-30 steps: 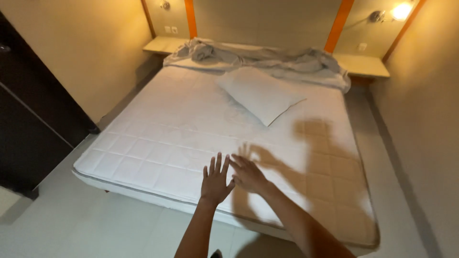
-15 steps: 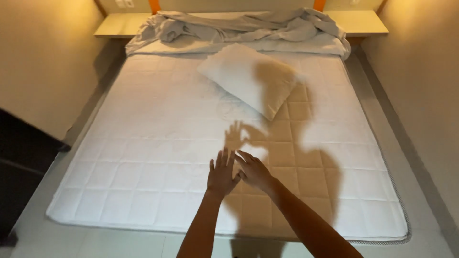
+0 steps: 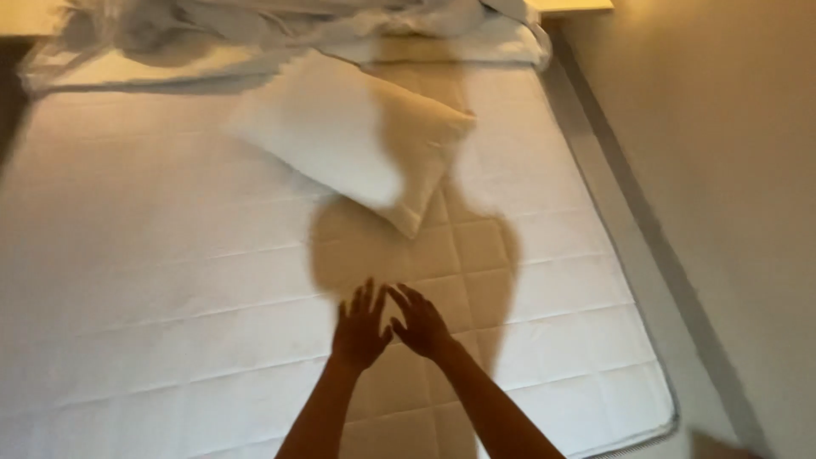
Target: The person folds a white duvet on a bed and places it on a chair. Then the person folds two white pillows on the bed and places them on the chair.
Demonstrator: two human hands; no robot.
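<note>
As the view has closed in on the bed since a second ago, both hands now reach over the quilted mattress (image 3: 170, 280) toward the pillow (image 3: 340, 140).

Left hand (image 3: 359, 327) and right hand (image 3: 421, 323) hover side by side, fingers spread, gripping nothing; the footboard edge has dropped out of sight, so the reach looks nearer its mark. The white pillow lies at twelve o'clock from the hands, long axis running ten to four, one corner pointing back at them. Rumpled sheets (image 3: 280, 25) are heaped beyond it.
</note>
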